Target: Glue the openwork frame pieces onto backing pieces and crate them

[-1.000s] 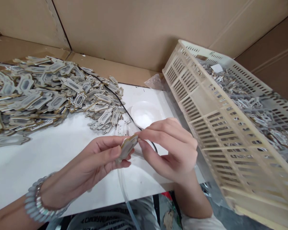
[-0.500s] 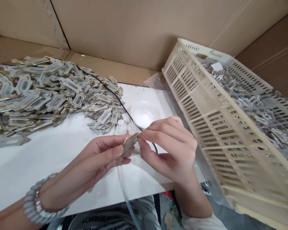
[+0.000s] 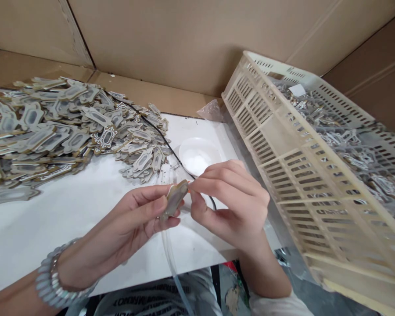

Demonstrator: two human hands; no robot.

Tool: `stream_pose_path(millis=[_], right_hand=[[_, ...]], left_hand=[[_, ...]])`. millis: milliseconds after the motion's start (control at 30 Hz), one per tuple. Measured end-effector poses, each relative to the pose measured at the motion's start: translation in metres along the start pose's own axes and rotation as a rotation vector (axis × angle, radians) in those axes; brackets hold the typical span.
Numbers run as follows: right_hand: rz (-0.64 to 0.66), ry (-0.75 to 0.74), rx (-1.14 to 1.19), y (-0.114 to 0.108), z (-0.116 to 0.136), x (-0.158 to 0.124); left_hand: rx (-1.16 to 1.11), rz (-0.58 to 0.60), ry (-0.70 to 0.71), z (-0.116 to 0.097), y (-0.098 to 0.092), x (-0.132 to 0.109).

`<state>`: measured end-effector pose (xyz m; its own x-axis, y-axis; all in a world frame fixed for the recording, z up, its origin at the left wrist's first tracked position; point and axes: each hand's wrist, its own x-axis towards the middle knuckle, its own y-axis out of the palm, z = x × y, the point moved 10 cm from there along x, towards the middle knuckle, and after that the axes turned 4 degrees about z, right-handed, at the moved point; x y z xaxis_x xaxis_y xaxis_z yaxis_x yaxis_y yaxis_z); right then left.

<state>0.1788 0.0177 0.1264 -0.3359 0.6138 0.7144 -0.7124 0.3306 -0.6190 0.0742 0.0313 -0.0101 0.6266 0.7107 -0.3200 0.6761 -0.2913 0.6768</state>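
Note:
My left hand pinches a small flat plaque, tan-edged with a grey centre, above the white table. My right hand is closed at the plaque's upper end, thumb and forefinger pressed on its tip; whether it holds anything of its own is hidden. A beaded bracelet is on my left wrist.
A big heap of similar plaques covers the table's left. A white dish sits behind my hands, with a black cable and a clear tube near it. A tilted cream slotted crate of grey parts stands right. Cardboard walls behind.
The plaque has turned slightly in my fingers, showing more of its face. Both hands stay in about the same place.

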Motion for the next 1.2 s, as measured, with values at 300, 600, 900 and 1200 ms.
stream_pose_path(millis=[300, 600, 900, 1200], right_hand=[[-0.008, 0.049, 0.127, -0.004, -0.007, -0.002], [0.002, 0.066, 0.146, 0.002, -0.007, -0.001], [-0.001, 0.079, 0.085, 0.003, -0.007, -0.002], [0.036, 0.116, -0.066, 0.009, -0.005, -0.005]], left_hand=[[-0.132, -0.082, -0.008, -0.008, -0.001, -0.002], [0.033, -0.011, 0.069, -0.009, -0.001, -0.003], [0.158, -0.004, 0.085, -0.010, 0.000, -0.004], [0.342, -0.058, 0.175, -0.013, -0.013, -0.001]])
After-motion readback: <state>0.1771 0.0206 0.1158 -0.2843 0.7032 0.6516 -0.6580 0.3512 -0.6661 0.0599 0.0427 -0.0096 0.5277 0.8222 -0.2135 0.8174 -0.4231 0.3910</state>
